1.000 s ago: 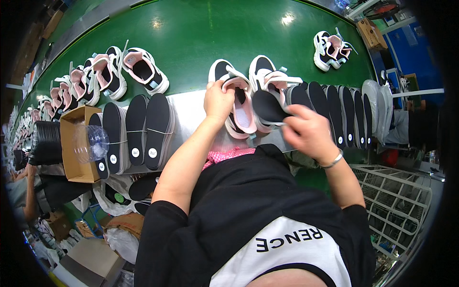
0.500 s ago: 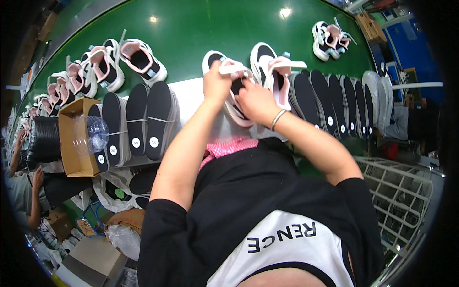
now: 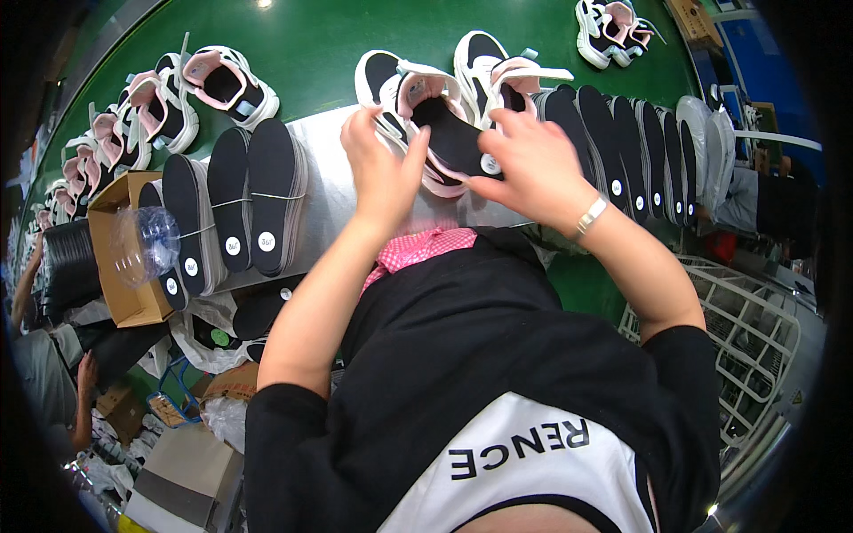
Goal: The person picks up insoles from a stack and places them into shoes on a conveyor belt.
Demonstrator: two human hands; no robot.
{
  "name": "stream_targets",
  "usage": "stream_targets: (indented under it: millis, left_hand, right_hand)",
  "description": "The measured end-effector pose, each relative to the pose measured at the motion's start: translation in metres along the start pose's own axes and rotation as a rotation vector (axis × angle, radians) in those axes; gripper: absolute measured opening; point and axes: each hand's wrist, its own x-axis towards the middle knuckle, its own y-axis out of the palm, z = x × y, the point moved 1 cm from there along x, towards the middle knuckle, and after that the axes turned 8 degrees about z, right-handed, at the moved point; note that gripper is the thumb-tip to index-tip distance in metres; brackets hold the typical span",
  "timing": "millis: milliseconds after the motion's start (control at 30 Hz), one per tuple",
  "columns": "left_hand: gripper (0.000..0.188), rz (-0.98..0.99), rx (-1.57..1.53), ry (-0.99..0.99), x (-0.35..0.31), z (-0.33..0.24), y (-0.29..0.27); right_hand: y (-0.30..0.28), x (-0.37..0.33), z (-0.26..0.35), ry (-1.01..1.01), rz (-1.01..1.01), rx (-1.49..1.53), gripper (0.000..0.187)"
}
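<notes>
A white, black and pink sneaker [image 3: 380,78] stands in front of me with its pink-lined tongue pulled up. Partly inside its opening lies a black insole [image 3: 449,133], the end with a round white sticker sticking out toward my right. My right hand [image 3: 538,169] pinches that end between thumb and fingers. Beside the shoe's near left side, my left hand [image 3: 382,173] has thumb and fingers apart and holds nothing; whether it touches the shoe I cannot tell. A matching sneaker [image 3: 480,58] stands just to the right, its strap sticking out.
Banded stacks of black insoles [image 3: 275,182] lie at left, and more insole stacks [image 3: 600,133] at right. A sneaker row [image 3: 169,107] runs along the green table [image 3: 355,27]. A cardboard box [image 3: 133,293] holds a clear plastic container [image 3: 155,240]. A white wire rack [image 3: 737,329] stands at lower right.
Both hands were together at the shoe's opening; they have since moved apart. The left hand has let go of the shoe's upper. The right hand now grips the insole's stickered end, and the insole shows.
</notes>
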Motion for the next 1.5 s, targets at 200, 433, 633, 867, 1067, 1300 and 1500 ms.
stream_targets:
  millis: [200,433,633,867,1067,1300,1500]
  left_hand:
    - [0.048,0.281,-0.105,-0.280,-0.042,0.011,-0.023]
    - [0.039,0.288,-0.367,-0.174,0.035,0.024,0.026]
    - [0.023,0.191,-0.208,-0.320,0.048,0.027,0.033]
    - [0.022,0.205,-0.277,-0.360,0.046,0.039,0.047]
    - [0.043,0.282,-0.490,-0.306,0.032,0.048,0.045]
    - [0.039,0.254,-0.586,-0.368,0.028,0.046,0.038]
    - [0.041,0.272,-0.580,-0.386,0.029,0.049,0.044]
  right_hand:
    - [0.004,-0.021,-0.016,0.079,-0.079,0.140,0.039]
    - [0.005,0.019,0.003,0.162,0.385,-0.060,0.034]
    - [0.009,0.040,0.009,-0.046,0.355,-0.055,0.012]
    - [0.070,0.060,-0.002,-0.078,0.189,0.052,0.011]
    - [0.082,0.069,-0.003,0.031,0.283,0.183,0.013]
    - [0.072,0.083,0.000,-0.005,0.565,0.160,0.017]
    - [0.087,0.100,-0.009,-0.085,0.973,0.003,0.018]
